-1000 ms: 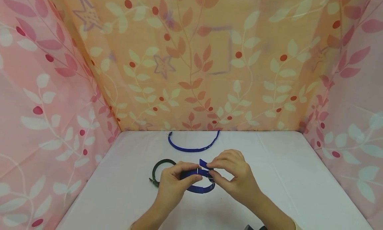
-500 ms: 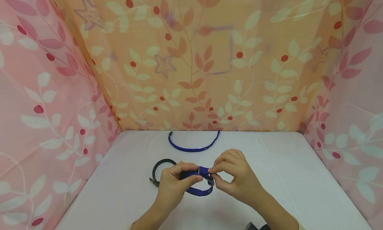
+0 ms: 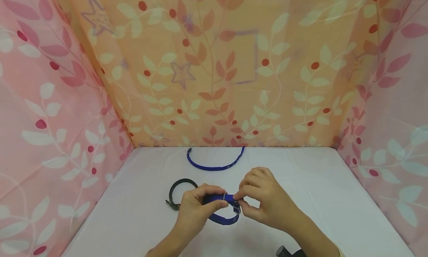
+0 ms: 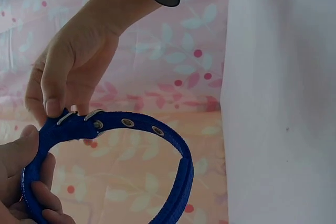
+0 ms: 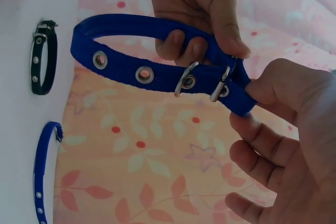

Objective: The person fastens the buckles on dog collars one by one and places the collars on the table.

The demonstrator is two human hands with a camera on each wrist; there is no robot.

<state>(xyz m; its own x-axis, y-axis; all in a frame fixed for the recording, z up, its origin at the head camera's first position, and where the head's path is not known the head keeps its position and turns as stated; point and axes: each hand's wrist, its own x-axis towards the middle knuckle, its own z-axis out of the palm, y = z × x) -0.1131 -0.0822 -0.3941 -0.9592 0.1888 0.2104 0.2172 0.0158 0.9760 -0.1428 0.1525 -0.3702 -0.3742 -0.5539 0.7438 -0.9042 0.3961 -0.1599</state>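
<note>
The left hand and right hand both pinch a looped blue fabric strap above a white desk.

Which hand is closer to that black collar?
Left. In the head view, the left hand is just right of the black collar; the right hand, farther right, pinches a blue collar.

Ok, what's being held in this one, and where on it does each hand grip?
A blue eyelet collar: the left hand grips its band between thumb and fingers; the right hand pinches the strap just beyond the metal buckle.
</note>
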